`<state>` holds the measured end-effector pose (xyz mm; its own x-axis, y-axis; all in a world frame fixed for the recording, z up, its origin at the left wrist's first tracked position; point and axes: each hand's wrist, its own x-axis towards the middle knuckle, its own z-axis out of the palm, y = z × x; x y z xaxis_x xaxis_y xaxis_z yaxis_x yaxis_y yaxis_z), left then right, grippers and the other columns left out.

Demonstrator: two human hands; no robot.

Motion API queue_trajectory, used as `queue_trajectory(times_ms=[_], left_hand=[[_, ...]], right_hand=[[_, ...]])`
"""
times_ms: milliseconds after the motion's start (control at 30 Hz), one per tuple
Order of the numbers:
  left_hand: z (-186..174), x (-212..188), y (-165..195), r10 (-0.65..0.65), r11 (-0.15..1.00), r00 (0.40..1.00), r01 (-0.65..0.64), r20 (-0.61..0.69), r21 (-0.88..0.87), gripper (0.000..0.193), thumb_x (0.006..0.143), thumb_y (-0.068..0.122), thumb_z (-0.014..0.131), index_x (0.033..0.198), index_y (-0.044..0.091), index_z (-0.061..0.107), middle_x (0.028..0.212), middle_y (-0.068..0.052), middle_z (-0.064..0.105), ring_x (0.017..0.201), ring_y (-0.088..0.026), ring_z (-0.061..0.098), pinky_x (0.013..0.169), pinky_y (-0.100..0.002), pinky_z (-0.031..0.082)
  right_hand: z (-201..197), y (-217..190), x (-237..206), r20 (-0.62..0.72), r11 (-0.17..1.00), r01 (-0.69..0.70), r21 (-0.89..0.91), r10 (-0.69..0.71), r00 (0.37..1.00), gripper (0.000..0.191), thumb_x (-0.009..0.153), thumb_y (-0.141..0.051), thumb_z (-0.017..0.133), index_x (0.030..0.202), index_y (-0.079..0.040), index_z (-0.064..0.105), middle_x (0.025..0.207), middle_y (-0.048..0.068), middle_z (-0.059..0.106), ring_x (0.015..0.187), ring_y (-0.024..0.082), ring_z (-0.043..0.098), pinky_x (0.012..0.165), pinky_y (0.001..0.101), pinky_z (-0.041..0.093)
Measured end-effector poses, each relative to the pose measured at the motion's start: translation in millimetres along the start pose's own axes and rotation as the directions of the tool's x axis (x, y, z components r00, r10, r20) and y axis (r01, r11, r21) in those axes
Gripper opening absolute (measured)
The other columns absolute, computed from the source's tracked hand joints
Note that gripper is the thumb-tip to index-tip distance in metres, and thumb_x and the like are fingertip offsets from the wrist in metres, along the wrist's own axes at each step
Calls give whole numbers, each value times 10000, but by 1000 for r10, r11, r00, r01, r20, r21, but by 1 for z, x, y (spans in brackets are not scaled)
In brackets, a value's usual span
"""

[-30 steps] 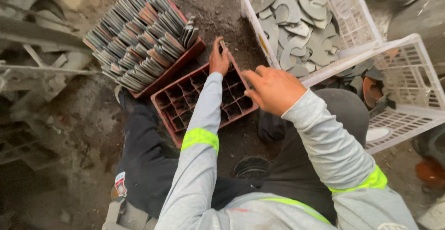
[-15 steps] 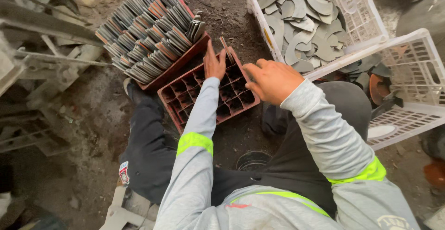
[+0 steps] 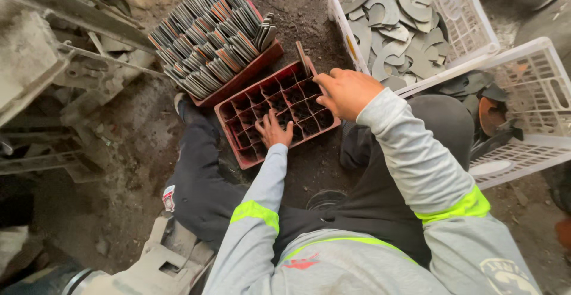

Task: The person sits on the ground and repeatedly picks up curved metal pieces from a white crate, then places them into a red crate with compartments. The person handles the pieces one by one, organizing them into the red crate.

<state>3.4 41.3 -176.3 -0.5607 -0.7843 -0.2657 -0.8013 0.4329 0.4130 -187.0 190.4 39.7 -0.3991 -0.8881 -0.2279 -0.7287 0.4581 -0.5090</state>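
On the red divided tray (image 3: 262,113), left hand (image 3: 274,131) has slid nearer, open-palmed; right hand (image 3: 347,91) grip pinches a metal plate (image 3: 306,60).

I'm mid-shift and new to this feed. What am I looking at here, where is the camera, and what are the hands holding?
The one view comes from a camera on the person's head, looking down at their own arms. They sit on dirty ground. The left hand rests on a red compartment tray, most cells looking empty. The right hand pinches a flat metal piece standing at the tray's far edge. Beyond lies a second red tray packed with upright metal pieces. A white crate of curved grey plates sits to the right.
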Motion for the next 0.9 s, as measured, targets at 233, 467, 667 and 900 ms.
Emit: queue_trajectory(times_ms=[233,467,667,900], left_hand=[[-9,-5,20,-39,999,997,37,61,39,808,858,354,797,1540,245,377,1591,-59,358,1484,-462,187,1051,-653,428],[-26,-1,20,13,996,992,-24,125,85,859,822,343,832,1532,208,368,1541,-86,409,1448,-487,224,1046,-599,466],[-22,13,10,12,999,998,-15,64,50,723,816,400,808,1448,210,516,1462,-74,499,1392,-455,351,1067,-585,448],[-26,53,-7,135,987,983,-145,-123,-73,548,834,482,770,1248,128,711,1237,-204,661,1155,-412,626,1010,-521,502]], right_hand=[[1,18,11,-50,999,-26,-32,24,998,454,946,-372,673,1287,-80,604,1093,191,666,1035,417,645,872,500,526],[0,13,23,-48,999,10,-31,-11,999,478,957,-359,654,1341,-83,584,1089,201,665,1046,420,639,898,495,514],[-17,-9,5,-72,998,6,-57,-10,997,513,954,-368,655,1377,-91,567,1088,203,661,1033,422,641,860,504,523],[-78,42,-90,-485,985,154,81,-96,869,454,985,-214,694,1394,-40,605,1179,215,690,1027,388,680,900,449,535]])
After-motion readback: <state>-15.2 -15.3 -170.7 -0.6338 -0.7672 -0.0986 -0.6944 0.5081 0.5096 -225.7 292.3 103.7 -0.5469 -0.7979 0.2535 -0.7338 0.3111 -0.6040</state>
